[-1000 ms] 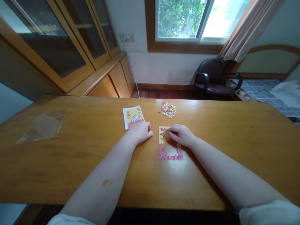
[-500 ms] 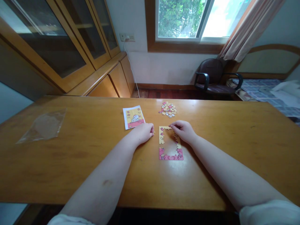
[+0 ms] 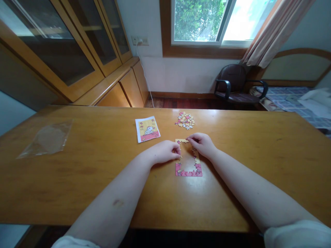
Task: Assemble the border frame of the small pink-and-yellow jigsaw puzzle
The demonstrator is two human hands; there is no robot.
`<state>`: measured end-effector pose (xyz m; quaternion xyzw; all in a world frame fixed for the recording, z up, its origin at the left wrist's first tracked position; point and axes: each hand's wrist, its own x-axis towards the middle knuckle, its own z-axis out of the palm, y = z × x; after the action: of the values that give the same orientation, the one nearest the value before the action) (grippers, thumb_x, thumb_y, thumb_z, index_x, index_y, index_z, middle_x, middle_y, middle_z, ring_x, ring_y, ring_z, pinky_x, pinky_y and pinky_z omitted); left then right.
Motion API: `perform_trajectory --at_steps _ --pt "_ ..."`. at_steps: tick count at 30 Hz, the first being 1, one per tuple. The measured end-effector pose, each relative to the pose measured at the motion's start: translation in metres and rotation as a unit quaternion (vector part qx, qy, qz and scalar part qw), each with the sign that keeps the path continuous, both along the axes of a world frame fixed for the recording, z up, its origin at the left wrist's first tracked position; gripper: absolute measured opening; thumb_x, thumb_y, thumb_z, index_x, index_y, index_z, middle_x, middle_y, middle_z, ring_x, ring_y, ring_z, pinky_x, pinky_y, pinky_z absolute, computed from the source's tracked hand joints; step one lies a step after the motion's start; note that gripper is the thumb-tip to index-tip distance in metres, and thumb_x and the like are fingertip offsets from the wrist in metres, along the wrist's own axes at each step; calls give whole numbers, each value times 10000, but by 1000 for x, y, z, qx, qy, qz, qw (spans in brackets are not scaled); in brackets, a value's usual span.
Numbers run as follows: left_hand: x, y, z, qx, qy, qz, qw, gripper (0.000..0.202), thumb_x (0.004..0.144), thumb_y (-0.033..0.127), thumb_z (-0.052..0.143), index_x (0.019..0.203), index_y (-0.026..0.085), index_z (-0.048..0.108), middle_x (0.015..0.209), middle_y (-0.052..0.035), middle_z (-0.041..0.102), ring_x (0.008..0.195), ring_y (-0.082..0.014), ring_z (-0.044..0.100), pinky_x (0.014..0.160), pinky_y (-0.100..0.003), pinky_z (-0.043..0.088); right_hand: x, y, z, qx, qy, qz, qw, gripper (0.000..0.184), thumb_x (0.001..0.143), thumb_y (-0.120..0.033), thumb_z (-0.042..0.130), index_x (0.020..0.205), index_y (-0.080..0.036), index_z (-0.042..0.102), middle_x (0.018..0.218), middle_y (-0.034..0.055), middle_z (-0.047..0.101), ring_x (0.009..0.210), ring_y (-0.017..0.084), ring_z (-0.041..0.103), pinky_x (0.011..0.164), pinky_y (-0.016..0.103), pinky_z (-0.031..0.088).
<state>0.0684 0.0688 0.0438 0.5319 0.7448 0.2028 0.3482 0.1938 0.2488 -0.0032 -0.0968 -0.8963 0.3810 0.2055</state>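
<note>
A jigsaw puzzle border [image 3: 188, 174] lies on the table, yellow at its upper part and pink along the bottom, with an open middle. My left hand [image 3: 167, 151] is at the border's left side, fingers bent and pinched on a small yellow puzzle piece [image 3: 180, 157], mostly hidden by the fingers. At the top right of the border, my right hand [image 3: 203, 143] has thumb and forefinger pinched at the yellow top edge and covers the corner. Beyond it sits a pile of loose puzzle pieces [image 3: 186, 120]. A printed picture sheet [image 3: 148, 129] with a white character lies to the left.
A clear plastic bag [image 3: 48, 139] rests on the left of the wooden table [image 3: 103, 137]. Behind the table are a cabinet [image 3: 108, 82] on the left, a window [image 3: 199, 24], and an armchair [image 3: 235, 84] to the right.
My left hand has moved right and slightly down, from beside the picture sheet to the border's left side, carrying the yellow piece. My right hand has stayed at the top edge.
</note>
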Motion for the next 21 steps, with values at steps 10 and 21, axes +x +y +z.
perform_trajectory --at_steps 10,21 --pt "1 -1 -4 -29 -31 10 999 147 691 244 622 835 211 630 813 18 681 734 -145 624 615 -219 428 -1 1 -2 6 10 0 1000 184 857 -283 582 805 -190 732 770 43 732 705 165 652 665 269 495" --pt "1 -1 -5 -36 8 14 999 132 672 245 613 798 216 586 828 29 680 725 -140 612 594 -217 414 0 0 0 -3 1 2 1000 184 859 -284 577 808 -191 728 782 44 733 720 168 654 677 274 490"
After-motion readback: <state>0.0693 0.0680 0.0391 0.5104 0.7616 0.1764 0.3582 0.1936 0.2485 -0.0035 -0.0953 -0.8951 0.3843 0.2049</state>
